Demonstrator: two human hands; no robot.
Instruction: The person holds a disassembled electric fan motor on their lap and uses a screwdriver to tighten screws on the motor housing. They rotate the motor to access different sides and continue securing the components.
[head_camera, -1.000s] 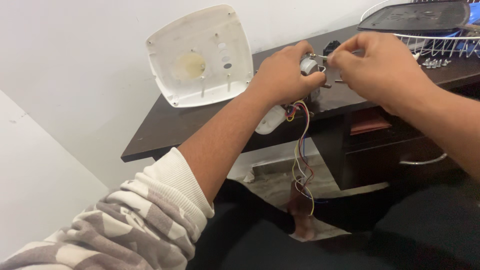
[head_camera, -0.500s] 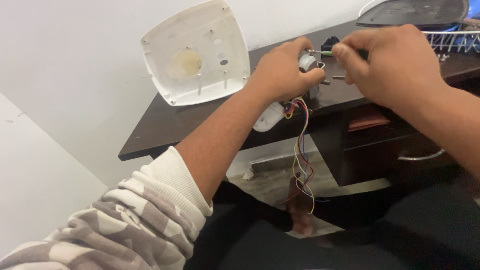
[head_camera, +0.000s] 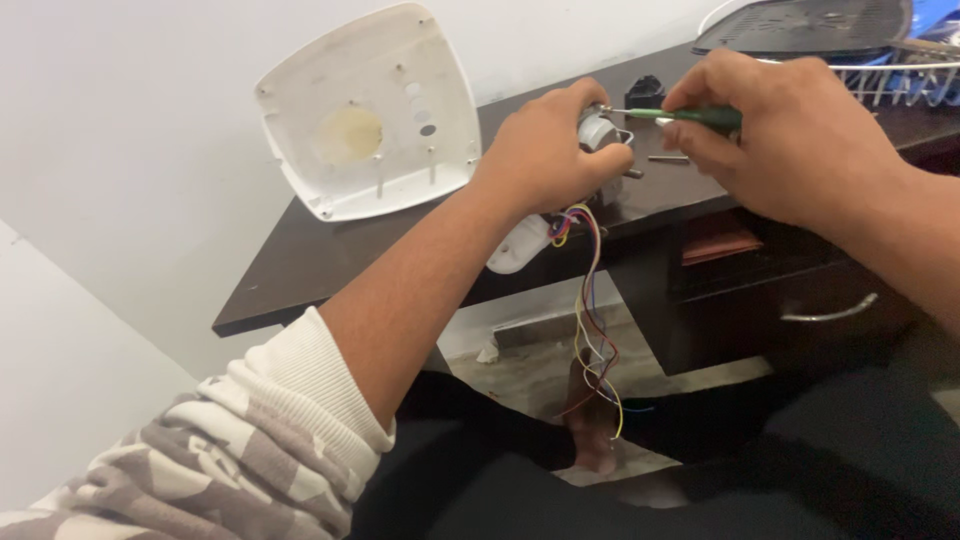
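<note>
Up near the top centre of the frame, your left hand (head_camera: 545, 150) is wrapped around a small grey-white motor part (head_camera: 598, 130), fingers curled over it so most of it is hidden. From under that hand a bundle of coloured wires (head_camera: 590, 300) hangs down toward the lower middle of the frame, past the desk edge, and a white plastic piece (head_camera: 518, 245) shows just below your wrist. Your right hand (head_camera: 790, 135), in the upper right, is closed on a green-handled screwdriver (head_camera: 690, 116); its thin shaft points left and its tip meets the motor part.

Both hands hover over a dark wooden desk (head_camera: 300, 265) that runs from the middle left to the upper right. Propped against the wall in the upper left stands a white rounded-square plastic cover (head_camera: 365, 110), with a yellowish stain at its centre and a few holes and pegs. A short metal pin (head_camera: 668, 158) lies on the desk between your hands. Along the top right edge sit a wire rack (head_camera: 890, 80) and a dark flat panel (head_camera: 800, 25). Below the desk, at the right, a drawer with a metal handle (head_camera: 830, 312) is visible.
</note>
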